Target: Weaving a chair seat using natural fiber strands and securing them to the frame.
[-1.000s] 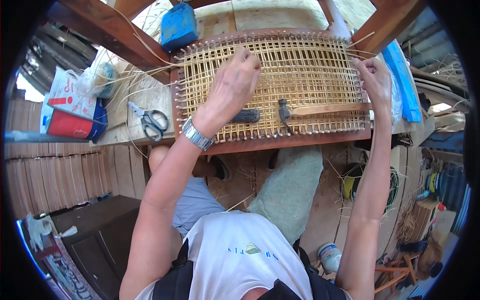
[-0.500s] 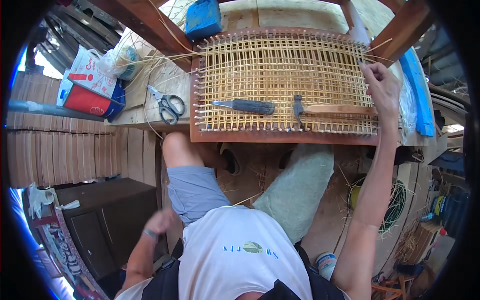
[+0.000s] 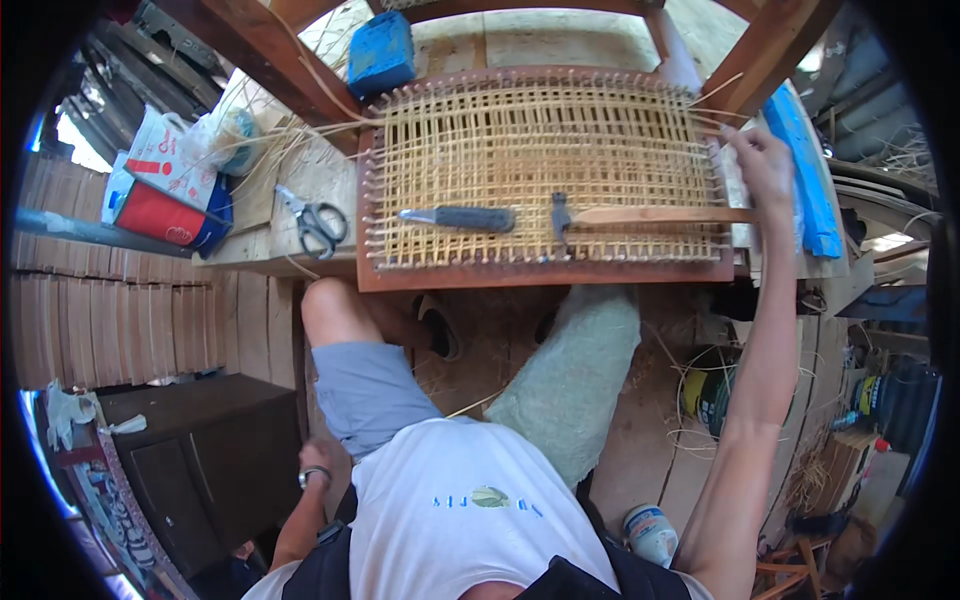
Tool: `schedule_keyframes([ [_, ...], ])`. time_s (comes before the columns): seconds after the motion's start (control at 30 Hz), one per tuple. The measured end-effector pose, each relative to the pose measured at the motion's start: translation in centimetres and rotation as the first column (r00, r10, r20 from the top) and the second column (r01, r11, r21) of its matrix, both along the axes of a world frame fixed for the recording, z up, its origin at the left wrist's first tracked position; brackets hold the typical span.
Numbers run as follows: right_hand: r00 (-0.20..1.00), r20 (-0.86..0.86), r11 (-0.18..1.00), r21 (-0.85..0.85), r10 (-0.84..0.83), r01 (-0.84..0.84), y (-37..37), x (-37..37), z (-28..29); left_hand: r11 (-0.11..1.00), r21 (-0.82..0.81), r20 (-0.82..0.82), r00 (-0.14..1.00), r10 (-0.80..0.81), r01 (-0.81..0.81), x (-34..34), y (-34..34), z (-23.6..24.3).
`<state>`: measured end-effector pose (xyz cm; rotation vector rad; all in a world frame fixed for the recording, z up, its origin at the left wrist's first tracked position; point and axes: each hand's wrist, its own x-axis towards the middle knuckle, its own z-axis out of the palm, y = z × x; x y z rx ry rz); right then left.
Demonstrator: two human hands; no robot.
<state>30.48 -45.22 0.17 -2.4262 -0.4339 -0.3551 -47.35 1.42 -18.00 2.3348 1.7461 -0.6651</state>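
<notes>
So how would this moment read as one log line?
right hand: at right edge of woven cane panel in brown wooden frame | left hand: down by hip, off panel | on weave: dark-handled knife, wooden-handled hammer

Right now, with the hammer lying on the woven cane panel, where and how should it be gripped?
Grip the hammer by its wooden handle, near the free end at the panel's right edge, coming down from above with the right hand, which is already beside that end. It lies flat across the woven cane panel, head toward the middle, close to the dark-handled tool, so the handle is the clearer, longer part.
</notes>
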Motion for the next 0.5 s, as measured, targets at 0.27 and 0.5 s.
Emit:
schedule_keyframes([
  [0.27, 0.997, -0.082, 1.0, -0.015, -0.009, 0.008, 2.5, -1.9, 2.0, 0.844, 0.531, 0.624, 0.64, -0.449, 0.075, 28.4, 4.2, 13.0],
  [0.5, 0.966, -0.248, 0.985, 0.132, -0.076, 0.111, -3.2, 2.2, 1.3, 0.151, 0.7, 0.32, -0.117, -0.94, 0.698, 49.5, -8.8, 22.0],
])
